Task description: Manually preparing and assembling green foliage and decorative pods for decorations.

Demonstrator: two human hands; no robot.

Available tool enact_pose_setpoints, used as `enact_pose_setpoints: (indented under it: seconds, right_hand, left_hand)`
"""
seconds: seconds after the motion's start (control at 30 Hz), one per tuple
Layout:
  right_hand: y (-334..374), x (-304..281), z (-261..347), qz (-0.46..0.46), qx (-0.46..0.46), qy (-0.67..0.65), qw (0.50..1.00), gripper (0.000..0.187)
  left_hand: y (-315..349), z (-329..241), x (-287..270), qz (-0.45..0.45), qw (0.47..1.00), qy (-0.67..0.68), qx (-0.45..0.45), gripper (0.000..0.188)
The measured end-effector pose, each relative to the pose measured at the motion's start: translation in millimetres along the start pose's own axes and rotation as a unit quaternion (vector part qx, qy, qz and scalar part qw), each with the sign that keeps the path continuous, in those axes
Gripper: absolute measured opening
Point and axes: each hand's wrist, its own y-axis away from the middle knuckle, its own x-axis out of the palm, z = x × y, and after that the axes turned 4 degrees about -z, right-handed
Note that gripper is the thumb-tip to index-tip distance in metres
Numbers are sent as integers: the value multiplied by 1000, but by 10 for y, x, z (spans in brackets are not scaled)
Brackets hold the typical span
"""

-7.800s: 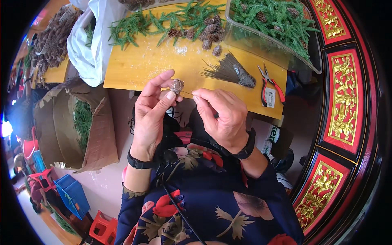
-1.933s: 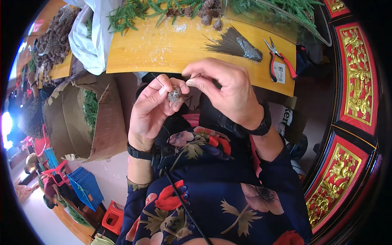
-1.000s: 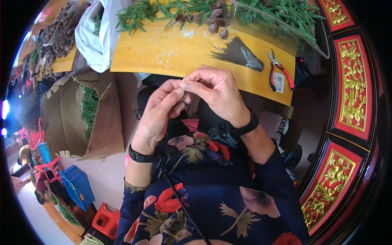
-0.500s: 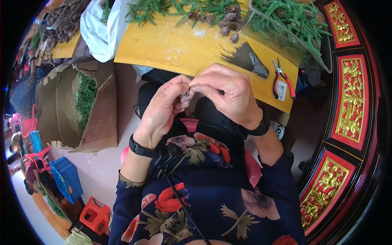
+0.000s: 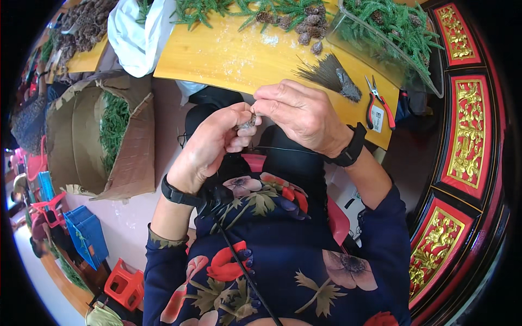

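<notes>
Above my lap, my left hand [image 5: 215, 133] is closed around a small brown pine cone [image 5: 247, 123], mostly hidden by the fingers. My right hand [image 5: 296, 111] meets it at the cone's top, thumb and fingertips pinched on a thin wire. A thin dark wire [image 5: 285, 148] stretches below the right hand. On the yellow table beyond lie a fanned bundle of dark wires [image 5: 329, 75] and pliers [image 5: 374, 103] with red and black handles. Several loose pine cones [image 5: 312, 27] are heaped near the green sprigs [image 5: 201, 10].
A clear plastic bin [image 5: 380, 51] of green sprigs and cones stands at the table's right. A white bag [image 5: 133, 43] hangs at its left. On the floor are an open cardboard box [image 5: 76, 146], a blue crate [image 5: 87, 236] and a red stool [image 5: 125, 283]. Carved red-gold panels [image 5: 468, 136] line the right.
My right hand has turned and its fingers have shifted over the cone's top. A length of wire now shows below it. My left hand has dropped slightly left, exposing more of the cone.
</notes>
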Motion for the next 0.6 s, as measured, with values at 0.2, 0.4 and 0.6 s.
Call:
enact_pose_setpoints:
  seconds: [0.2,0.4,0.6]
  right_hand:
    - [56,37,85,10,72,18,997,15]
    - [88,66,133,20,195,-4,981,12]
    - [109,-3,88,42,346,-170,922,14]
  left_hand:
    - [-22,62,61,-61,986,-123,90,12]
    - [-81,250,179,-225,713,-550,372,10]
    - [-74,183,96,-141,899,-328,253,11]
